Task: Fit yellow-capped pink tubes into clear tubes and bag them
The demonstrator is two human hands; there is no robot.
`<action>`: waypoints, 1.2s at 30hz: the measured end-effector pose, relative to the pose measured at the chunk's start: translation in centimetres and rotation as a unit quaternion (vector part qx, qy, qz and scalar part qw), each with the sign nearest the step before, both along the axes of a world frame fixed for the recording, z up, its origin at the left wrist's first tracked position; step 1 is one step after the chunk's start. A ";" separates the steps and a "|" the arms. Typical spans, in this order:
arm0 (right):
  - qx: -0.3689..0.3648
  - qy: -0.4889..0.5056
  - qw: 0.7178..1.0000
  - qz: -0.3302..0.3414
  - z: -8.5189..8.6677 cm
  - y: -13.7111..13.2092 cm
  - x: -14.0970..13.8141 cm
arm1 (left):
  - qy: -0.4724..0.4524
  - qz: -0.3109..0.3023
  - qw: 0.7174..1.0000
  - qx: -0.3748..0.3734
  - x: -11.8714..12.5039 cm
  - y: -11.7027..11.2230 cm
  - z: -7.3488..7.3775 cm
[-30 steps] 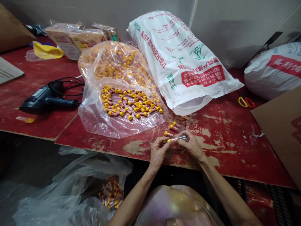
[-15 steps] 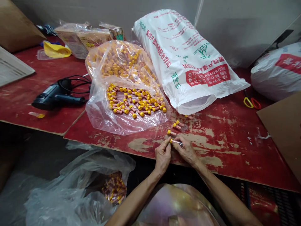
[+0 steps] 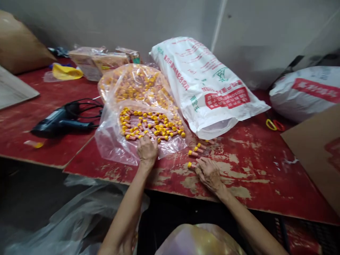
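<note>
1. As the left hand [image 3: 147, 150] and the right hand [image 3: 209, 173] are no longer being joined at one yellow-capped tube [image 3: 190, 165], two places are now being attended at once.
2. On the left, the pile of capped tubes [image 3: 162, 127] on the clear plastic bag [image 3: 110, 143] is being touched at its near edge by the left fingertips; the fingers are being kept bent and narrow, and whether something is being gripped cannot be told.
3. To the right, the single tube is being covered partly by the bent right fingers, near the front of the table [image 3: 170, 179]; gripping or only steadying cannot be told. It seems that attention is being divided between this piece and the pile.
4. From left to right, the worn red surface is being occupied by a dark gun-shaped tool [image 3: 53, 122], the bag, loose tubes [image 3: 193, 153], a white printed sack [image 3: 191, 79] and scissors [image 3: 271, 124].
5. Behind, the room is being closed by a grey wall [image 3: 119, 23]; at far right, a second sack [image 3: 305, 88] is being partly hidden by cardboard [image 3: 316, 152].
</note>
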State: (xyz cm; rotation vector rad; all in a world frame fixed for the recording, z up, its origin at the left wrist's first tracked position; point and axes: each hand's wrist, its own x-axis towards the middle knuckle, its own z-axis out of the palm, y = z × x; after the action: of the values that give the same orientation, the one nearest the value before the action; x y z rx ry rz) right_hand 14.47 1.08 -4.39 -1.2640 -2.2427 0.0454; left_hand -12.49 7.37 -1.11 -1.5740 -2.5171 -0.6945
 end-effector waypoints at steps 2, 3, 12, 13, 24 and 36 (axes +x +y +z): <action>0.014 0.036 0.999 -0.036 0.3 1.9 1.0 | 0.013 0.000 0.999 -0.037 -1.1 1.4 -0.7; 0.013 0.046 0.997 -0.068 0.6 3.4 1.7 | 0.011 -0.001 0.999 -0.046 -1.4 1.8 -1.0; -0.096 -0.184 0.949 -0.236 3.0 18.4 5.8 | -0.297 -0.024 0.938 0.178 0.5 -3.3 -0.6; -0.100 -0.186 0.950 -0.230 3.0 19.2 5.8 | -0.368 -0.042 0.910 0.187 1.4 -4.3 -0.5; -0.128 -0.002 0.991 0.028 4.8 9.3 6.9 | -0.695 -0.132 0.696 0.122 8.8 -7.8 -0.8; -0.130 0.058 0.977 0.156 3.5 0.7 2.0 | -0.677 -0.148 0.713 0.103 13.7 -10.3 -0.2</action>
State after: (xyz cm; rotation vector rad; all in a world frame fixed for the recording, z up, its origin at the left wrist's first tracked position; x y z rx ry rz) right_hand 16.46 1.78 -0.86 -0.9909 -2.3673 0.5326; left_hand 1.23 -2.91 -1.29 -1.6119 -2.5356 -2.9395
